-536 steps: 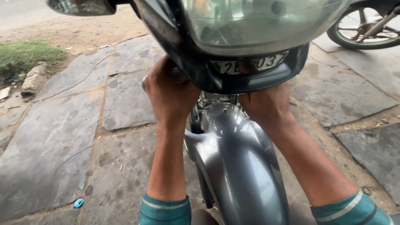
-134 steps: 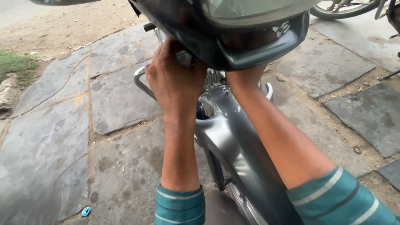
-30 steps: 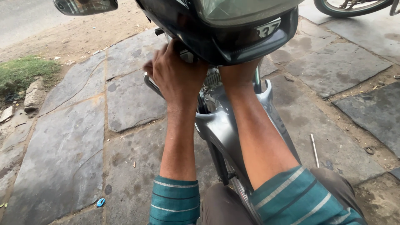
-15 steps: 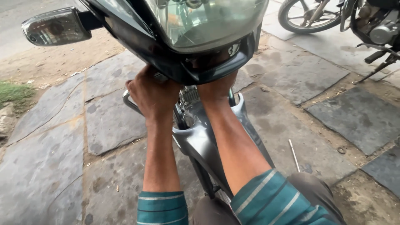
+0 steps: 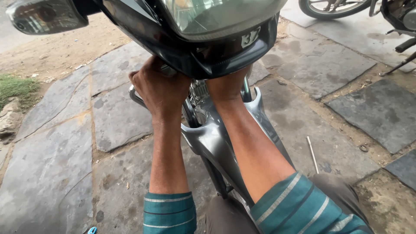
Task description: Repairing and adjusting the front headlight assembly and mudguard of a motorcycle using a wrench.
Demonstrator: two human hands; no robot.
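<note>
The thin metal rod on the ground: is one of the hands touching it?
No: the thin metal rod lies alone on the stone paving, while the left hand and right hand reach up under the motorcycle's headlight cowl.

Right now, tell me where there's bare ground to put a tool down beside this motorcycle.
Bare paving slabs lie left of the left hand, out to the grass. Right of the grey mudguard, slabs are free around the thin rod. Under the headlight cowl, both hands, the right hand included, crowd the fork.
</note>
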